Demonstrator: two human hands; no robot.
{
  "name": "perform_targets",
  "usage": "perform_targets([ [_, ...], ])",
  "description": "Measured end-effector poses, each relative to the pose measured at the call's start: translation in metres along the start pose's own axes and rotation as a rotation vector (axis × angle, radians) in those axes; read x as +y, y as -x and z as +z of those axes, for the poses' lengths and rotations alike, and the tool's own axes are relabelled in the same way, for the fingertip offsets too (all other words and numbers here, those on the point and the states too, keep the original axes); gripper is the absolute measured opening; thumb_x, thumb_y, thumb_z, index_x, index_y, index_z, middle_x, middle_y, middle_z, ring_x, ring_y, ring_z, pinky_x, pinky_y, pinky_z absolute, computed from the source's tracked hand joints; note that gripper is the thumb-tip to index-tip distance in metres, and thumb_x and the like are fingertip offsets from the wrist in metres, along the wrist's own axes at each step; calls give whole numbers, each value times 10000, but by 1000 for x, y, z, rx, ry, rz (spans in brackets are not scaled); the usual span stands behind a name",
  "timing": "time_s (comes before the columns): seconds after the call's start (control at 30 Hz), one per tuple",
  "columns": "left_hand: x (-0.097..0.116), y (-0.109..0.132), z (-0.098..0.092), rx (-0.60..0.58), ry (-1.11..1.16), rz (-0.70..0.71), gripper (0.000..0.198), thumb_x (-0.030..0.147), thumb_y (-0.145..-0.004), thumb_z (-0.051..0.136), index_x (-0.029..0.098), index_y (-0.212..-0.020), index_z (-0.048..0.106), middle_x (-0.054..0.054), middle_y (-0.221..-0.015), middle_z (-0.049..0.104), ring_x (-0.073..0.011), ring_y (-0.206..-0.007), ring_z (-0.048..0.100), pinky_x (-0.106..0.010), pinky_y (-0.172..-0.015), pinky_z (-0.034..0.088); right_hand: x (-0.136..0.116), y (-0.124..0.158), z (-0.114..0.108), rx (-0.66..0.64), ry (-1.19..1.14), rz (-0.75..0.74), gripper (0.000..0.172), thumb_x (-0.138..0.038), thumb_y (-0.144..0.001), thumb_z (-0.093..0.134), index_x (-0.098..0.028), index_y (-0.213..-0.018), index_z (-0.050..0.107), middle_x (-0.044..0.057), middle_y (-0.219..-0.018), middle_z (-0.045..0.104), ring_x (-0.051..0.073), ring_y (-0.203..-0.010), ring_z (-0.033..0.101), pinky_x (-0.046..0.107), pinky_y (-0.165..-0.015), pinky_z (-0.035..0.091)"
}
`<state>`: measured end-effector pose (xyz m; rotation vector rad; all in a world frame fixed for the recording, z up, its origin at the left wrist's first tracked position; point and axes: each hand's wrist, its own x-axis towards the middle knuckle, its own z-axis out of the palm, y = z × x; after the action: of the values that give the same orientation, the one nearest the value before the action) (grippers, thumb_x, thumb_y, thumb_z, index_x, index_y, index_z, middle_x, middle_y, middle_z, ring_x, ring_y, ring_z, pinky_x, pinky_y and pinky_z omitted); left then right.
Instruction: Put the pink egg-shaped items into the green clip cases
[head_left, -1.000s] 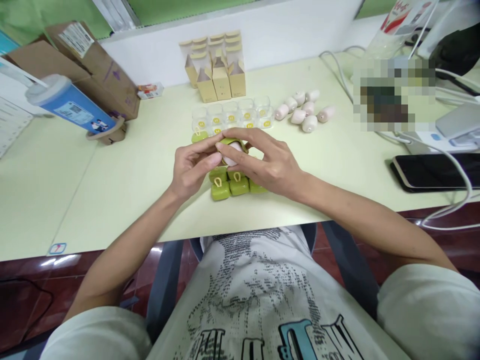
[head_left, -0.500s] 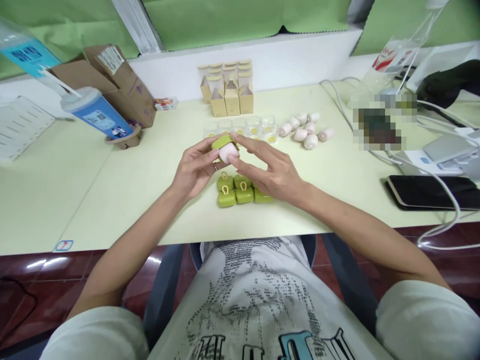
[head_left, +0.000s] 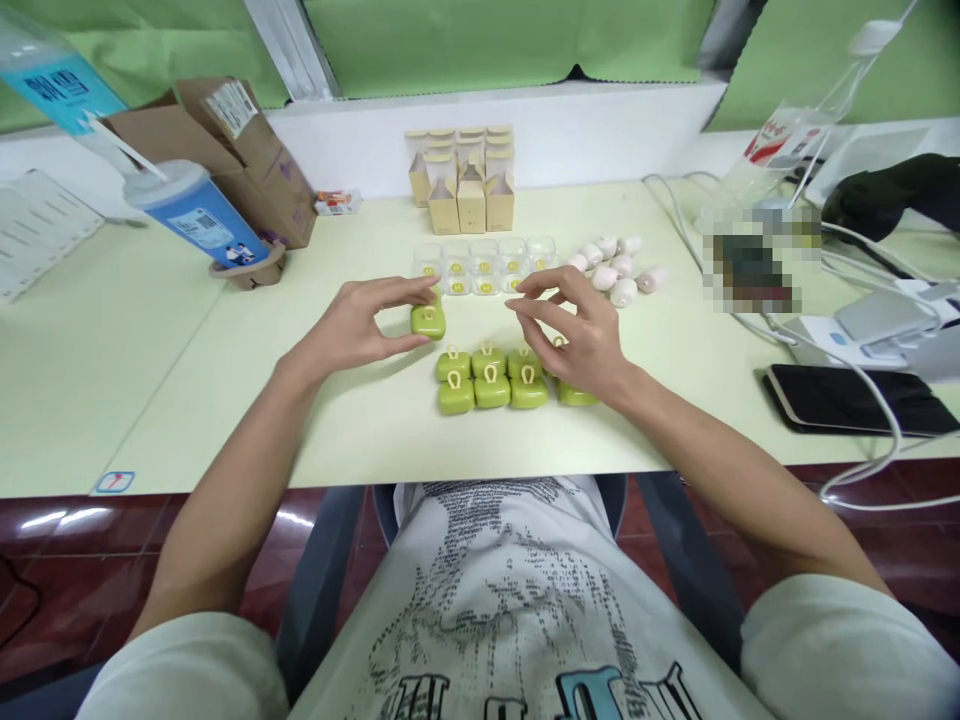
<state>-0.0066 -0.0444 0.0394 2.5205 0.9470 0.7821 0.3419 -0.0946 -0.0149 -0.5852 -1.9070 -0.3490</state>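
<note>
My left hand [head_left: 360, 325] holds a small glossy green case [head_left: 428, 320] with a cream loop between thumb and forefinger, low over the table or on it. A green part shows behind the case, partly covered by the fingers. To the right, my right hand [head_left: 574, 330] is in the air with curled fingers apart and nothing seen in them. Beneath and beside it stand two rows of similar green cases [head_left: 491, 390], some partly hidden by the hand. Clear plastic cups [head_left: 484, 262] with yellow marks lie behind. Several pale pink barrel-shaped pieces [head_left: 622, 290] lie right of them.
Small open tan boxes [head_left: 471, 205] stand against the wall. At left are a blue cup [head_left: 206, 220] in a carton holder and a cardboard box [head_left: 262, 170]. A black phone [head_left: 855, 400], white cables and a clear bottle [head_left: 765, 165] occupy the right side.
My hands have parted: the left brought the green case down and left, the right moved right. The pale pink piece between my fingers is no longer visible.
</note>
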Motion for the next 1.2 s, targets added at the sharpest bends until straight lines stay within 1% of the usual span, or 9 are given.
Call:
perform_targets([
  [0.07, 2, 0, 4, -48, -62, -29, 678, 698, -999, 844, 347, -1579, 815, -43, -1390, 929, -297, -1294, 882, -466, -1263, 661, 1, 1, 0, 2, -6, 1, 393, -100, -1121, 659, -337, -1408, 787, 72, -1267, 799, 233, -1076, 782, 359, -744, 633],
  [0.17, 0, -2, 7, -56, -128, -44, 572, 691, -984, 831, 319, -1414, 894, -72, -1322, 931, -322, -1272, 856, -478, -1193, 664, 3, 1, 0, 19, -24, 18, 394, -107, -1112, 664, -350, -1388, 804, 75, -1225, 810, 245, -1048, 783, 369, -718, 611],
  [0.27, -7, -4, 4, -37, -154, -23, 458, 685, -958, 843, 298, -1182, 941, -100, -1176, 920, -318, -1155, 835, -454, -1074, 664, 4, 2, -1, 22, -32, 54, 376, -120, -1092, 679, -355, -1348, 823, 81, -1196, 819, 261, -1025, 793, 381, -695, 601],
  [0.37, -10, -5, -2, -76, -137, -49, 425, 718, -959, 831, 311, -1045, 917, -65, -1059, 912, -267, -969, 821, -401, -962, 650, 5, 2, -2, 15, -24, 80, 342, -127, -1085, 684, -338, -1309, 834, 81, -1167, 825, 256, -974, 796, 377, -673, 590],
  [0.43, -10, -5, -6, -102, -108, -81, 449, 746, -954, 837, 311, -1036, 911, -55, -1030, 910, -232, -861, 801, -371, -904, 641, 5, 2, -3, 13, -28, 84, 314, -129, -1086, 687, -322, -1281, 839, 82, -1145, 827, 247, -946, 792, 369, -666, 580],
  [0.53, -10, -4, -9, -104, -50, -111, 460, 743, -938, 857, 309, -1073, 930, -62, -1017, 915, -226, -829, 806, -362, -887, 649, 5, 1, -4, 1, -32, 97, 281, -140, -1086, 693, -308, -1248, 849, 86, -1130, 831, 244, -928, 789, 370, -665, 576],
  [0.77, -11, -4, -1, 45, -34, -159, 333, 596, -969, 805, 294, -918, 935, -63, -997, 933, -248, -858, 820, -360, -824, 639, 4, 0, -3, 37, -54, 50, 278, -117, -1089, 689, -290, -1238, 847, 77, -1102, 831, 224, -912, 777, 343, -645, 541],
  [0.97, -11, -6, 5, 127, -27, -148, 353, 630, -963, 806, 302, -896, 919, -45, -992, 937, -248, -854, 824, -373, -800, 644, 6, 2, -4, -29, -37, 112, 249, -157, -1080, 700, -296, -1204, 866, 85, -1114, 838, 243, -911, 782, 385, -677, 585],
  [1.2, -12, -8, 10, 142, -13, -151, 320, 618, -956, 829, 317, -880, 909, -32, -970, 930, -228, -821, 814, -383, -806, 704, 7, -1, -3, 31, -50, 68, 252, -135, -1101, 684, -284, -1206, 858, 85, -1096, 828, 232, -915, 787, 352, -650, 563],
])
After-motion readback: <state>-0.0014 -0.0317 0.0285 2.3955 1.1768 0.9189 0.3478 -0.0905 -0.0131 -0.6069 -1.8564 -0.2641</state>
